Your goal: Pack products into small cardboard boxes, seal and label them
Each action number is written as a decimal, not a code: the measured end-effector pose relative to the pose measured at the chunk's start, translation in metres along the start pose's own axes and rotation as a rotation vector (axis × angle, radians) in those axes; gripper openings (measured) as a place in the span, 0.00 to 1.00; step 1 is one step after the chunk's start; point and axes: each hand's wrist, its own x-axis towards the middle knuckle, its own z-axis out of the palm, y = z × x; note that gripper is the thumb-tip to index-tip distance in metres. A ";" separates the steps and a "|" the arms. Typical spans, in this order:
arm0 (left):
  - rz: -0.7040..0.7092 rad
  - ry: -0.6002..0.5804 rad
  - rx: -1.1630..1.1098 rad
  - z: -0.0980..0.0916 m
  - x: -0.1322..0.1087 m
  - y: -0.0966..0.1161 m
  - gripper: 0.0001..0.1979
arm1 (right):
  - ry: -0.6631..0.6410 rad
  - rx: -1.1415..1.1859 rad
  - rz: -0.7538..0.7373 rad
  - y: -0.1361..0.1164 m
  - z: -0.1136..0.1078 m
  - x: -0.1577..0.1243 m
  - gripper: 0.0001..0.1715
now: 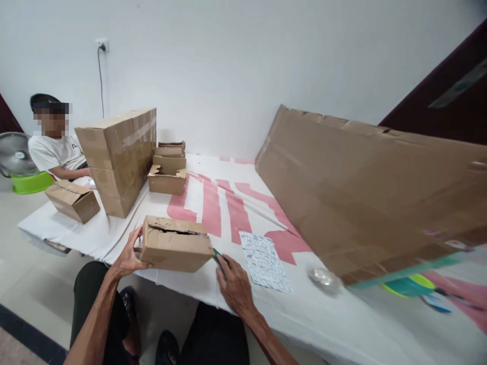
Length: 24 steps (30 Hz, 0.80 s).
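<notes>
Brown box (177, 252) rests against the left hand (128, 257), thumb and fingers spread gripping its nine-o'clock end; at four o'clock, the right hand (235, 286) curls around a green tool (217, 256).

A carton (177, 252) is showing plain brown, with dark marks dotting its top. Beneath the carton, a cloth (281, 313) is displaying bold pink-red bands on white. At the carton's right end, a slim tool (216, 252) is showing green. Farther right of the carton, a sheet (264, 261) is bearing a grey print on white. Left of the carton, stacked boxes (124, 152) are looking brown and a person's shirt (57, 152) white.
</notes>
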 end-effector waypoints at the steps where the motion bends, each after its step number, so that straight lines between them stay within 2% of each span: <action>1: 0.026 -0.002 0.022 0.005 -0.001 0.002 0.61 | 0.005 -0.001 -0.007 0.001 0.001 -0.001 0.23; 5: 0.122 0.038 0.098 0.024 -0.001 0.010 0.64 | 0.009 0.011 -0.018 0.005 0.003 -0.003 0.21; 9: 0.174 0.079 0.125 0.035 -0.002 0.019 0.62 | 0.006 0.012 -0.024 0.006 0.004 -0.004 0.21; 14: 0.211 0.098 0.156 0.038 -0.008 0.024 0.58 | 0.030 0.019 -0.022 0.006 0.005 -0.004 0.22; 24: 0.181 0.151 0.155 0.038 -0.020 0.020 0.55 | 0.019 0.034 -0.021 0.006 0.005 -0.004 0.23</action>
